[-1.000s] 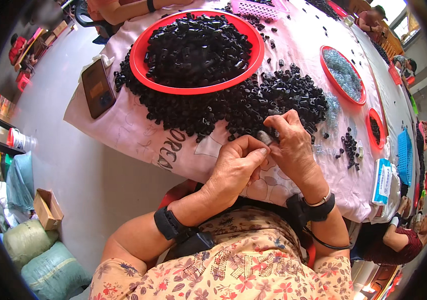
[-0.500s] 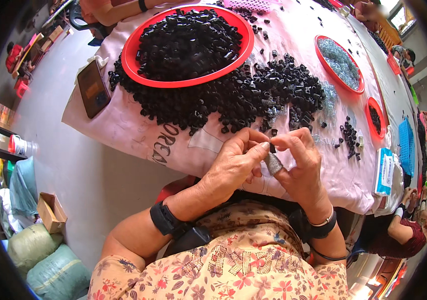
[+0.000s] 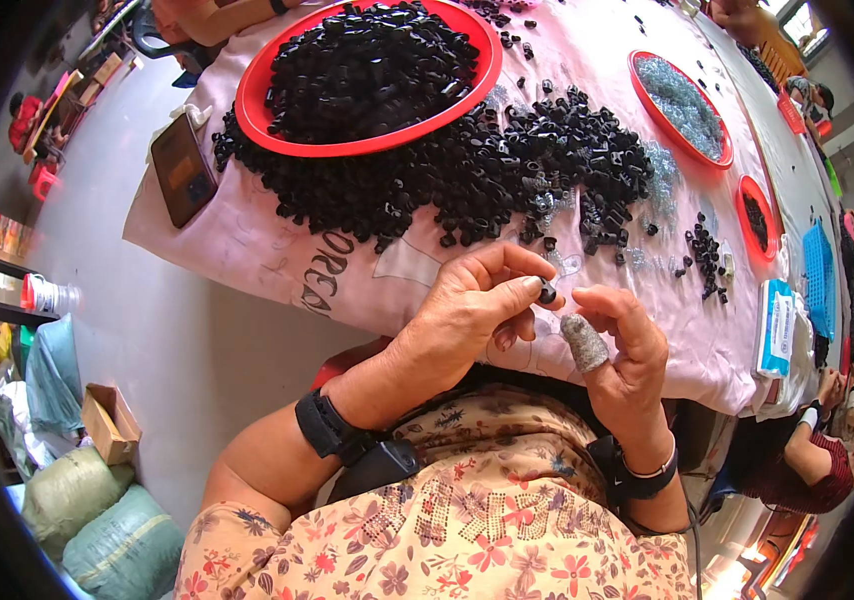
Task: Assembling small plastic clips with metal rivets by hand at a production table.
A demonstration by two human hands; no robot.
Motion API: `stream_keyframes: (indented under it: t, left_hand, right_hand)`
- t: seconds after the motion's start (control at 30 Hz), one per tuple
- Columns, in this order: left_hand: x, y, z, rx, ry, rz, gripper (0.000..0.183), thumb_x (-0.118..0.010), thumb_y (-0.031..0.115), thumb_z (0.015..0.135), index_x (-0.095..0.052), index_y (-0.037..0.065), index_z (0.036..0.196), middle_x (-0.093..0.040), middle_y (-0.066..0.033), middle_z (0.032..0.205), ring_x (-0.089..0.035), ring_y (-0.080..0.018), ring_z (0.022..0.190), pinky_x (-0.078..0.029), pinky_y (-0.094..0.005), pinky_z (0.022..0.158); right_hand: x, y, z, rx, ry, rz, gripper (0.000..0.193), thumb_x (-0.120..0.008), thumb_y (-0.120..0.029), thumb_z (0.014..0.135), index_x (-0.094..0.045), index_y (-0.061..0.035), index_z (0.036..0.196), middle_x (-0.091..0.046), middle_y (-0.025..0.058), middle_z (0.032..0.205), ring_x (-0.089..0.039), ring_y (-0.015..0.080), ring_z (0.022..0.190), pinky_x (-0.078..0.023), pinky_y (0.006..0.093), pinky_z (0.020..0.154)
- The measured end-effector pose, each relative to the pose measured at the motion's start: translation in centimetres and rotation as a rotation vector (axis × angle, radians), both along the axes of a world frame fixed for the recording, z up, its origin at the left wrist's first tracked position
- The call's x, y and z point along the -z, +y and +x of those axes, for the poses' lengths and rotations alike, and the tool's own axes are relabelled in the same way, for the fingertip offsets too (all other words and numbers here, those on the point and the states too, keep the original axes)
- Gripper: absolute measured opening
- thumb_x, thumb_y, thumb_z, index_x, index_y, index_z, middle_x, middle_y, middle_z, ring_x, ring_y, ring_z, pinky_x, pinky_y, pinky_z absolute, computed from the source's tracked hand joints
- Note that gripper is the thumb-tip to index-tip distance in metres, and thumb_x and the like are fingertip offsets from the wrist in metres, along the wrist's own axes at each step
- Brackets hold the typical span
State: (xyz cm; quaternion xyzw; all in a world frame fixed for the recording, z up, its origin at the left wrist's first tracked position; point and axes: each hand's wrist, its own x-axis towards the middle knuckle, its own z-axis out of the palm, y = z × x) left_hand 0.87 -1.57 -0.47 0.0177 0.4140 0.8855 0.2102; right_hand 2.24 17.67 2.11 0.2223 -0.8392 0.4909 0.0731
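Observation:
Between the thumb and forefinger of my left hand [image 3: 472, 310] is a small black plastic part [image 3: 547, 292], its rounded end showing. Just to the right, my right hand [image 3: 632, 360] stands apart from it, fingers curved and spread, with nothing visible in them. A grey fabric-like cover [image 3: 584, 343] wraps the right thumb. Beyond both hands a large heap of similar black parts [image 3: 427, 200] lies on the pale pink cloth [image 3: 367, 290]. More of them fill the big red basin [image 3: 499, 60] at the far left of the heap.
A phone [image 3: 183, 172] lies at the cloth's left edge. On the right are a red basin of clear small pieces [image 3: 682, 105], a smaller red basin [image 3: 743, 200], a blue basket [image 3: 820, 280] and a blue-white packet [image 3: 775, 330]. Other people sit around the table.
My right hand has drawn away from the left, toward the right and nearer me, and its fingers have spread. The black part stays in my left hand. The view has shifted slightly.

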Motion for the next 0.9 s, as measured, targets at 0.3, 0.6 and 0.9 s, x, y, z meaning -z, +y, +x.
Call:
stream_keyframes:
  t: [0.3, 0.6, 0.9]
  left_hand:
    - [0.08, 0.59, 0.3, -0.004, 0.025, -0.109, 0.016, -0.059, 0.012, 0.095, -0.059, 0.006, 0.11, -0.065, -0.0002, 0.087, -0.059, -0.0042, 0.068, -0.045, -0.016, 0.055]
    - [-0.13, 0.54, 0.29, -0.049, 0.12, -0.237, 0.014, -0.062, 0.011, 0.094, -0.066, 0.004, 0.105, -0.063, 0.0026, 0.083, -0.055, -0.0024, 0.068, -0.043, -0.0169, 0.058]
    - [-0.61, 0.83, 0.56, -0.02, 0.224, -0.355, 0.018, -0.059, 0.007, 0.094, -0.065, 0.001, 0.11, -0.062, 0.0024, 0.085, -0.054, -0.0019, 0.071, -0.045, -0.0172, 0.062]
  right_hand:
    - [0.52, -0.13, 0.27, -0.013, -0.29, -0.249, 0.024, -0.064, 0.002, 0.087, -0.061, -0.001, 0.11, -0.067, 0.0062, 0.097, -0.066, 0.0116, 0.09, -0.051, 0.0246, 0.077]
    - [0.57, 0.0, 0.22, -0.027, -0.314, -0.208, 0.021, -0.065, 0.003, 0.085, -0.064, 0.0003, 0.105, -0.066, 0.0069, 0.093, -0.066, 0.013, 0.088, -0.052, 0.0255, 0.077]
    - [0.73, 0.28, -0.04, -0.077, -0.277, -0.124, 0.02, -0.066, 0.002, 0.084, -0.063, 0.0012, 0.104, -0.067, 0.0084, 0.093, -0.068, 0.0146, 0.087, -0.053, 0.0259, 0.076]
